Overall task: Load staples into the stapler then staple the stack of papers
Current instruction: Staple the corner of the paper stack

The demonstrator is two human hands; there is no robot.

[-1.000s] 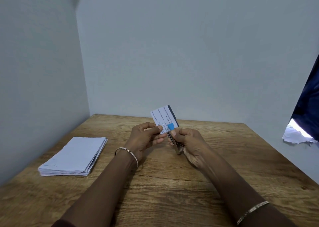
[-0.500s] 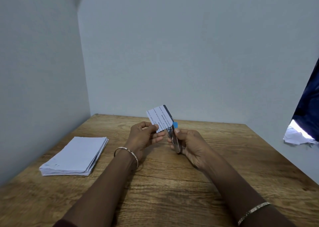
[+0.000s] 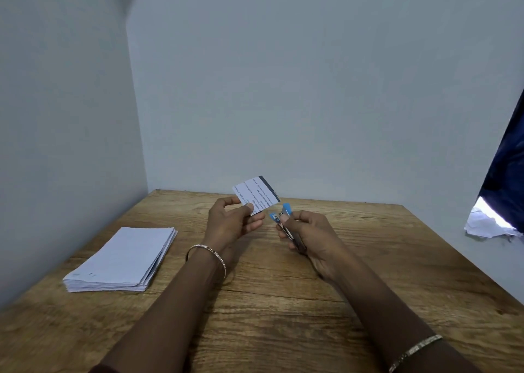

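Held above the wooden table (image 3: pixel 283 302), the right hand (image 3: pixel 314 239) is being kept curled around a small stapler (image 3: pixel 285 225), its fingers closed on the metal body. Most of the stapler is being hidden inside that fist; only the shiny rail and two blue plastic ends are being shown, splayed slightly apart at the top, and whether any staples are sitting in the channel cannot be made out. Just to the left of it, with a small gap between, the left hand (image 3: pixel 232 225) is being held palm inward, thumb and fingertips pinched on the lower corner of a small white card or box (image 3: pixel 256 194) printed with lines of text and a dark stripe along one edge; the print is too small to be read, and whether it is flat or a box cannot be told. Both forearms are being stretched forward from the bottom edge, each wrist ringed by a thin bangle (image 3: pixel 207 259), the right elbow being cut off by the frame. Well to the left of the left hand, the stack of papers (image 3: pixel 122 262) is lying flat on the table, untouched, its edges slightly fanned.
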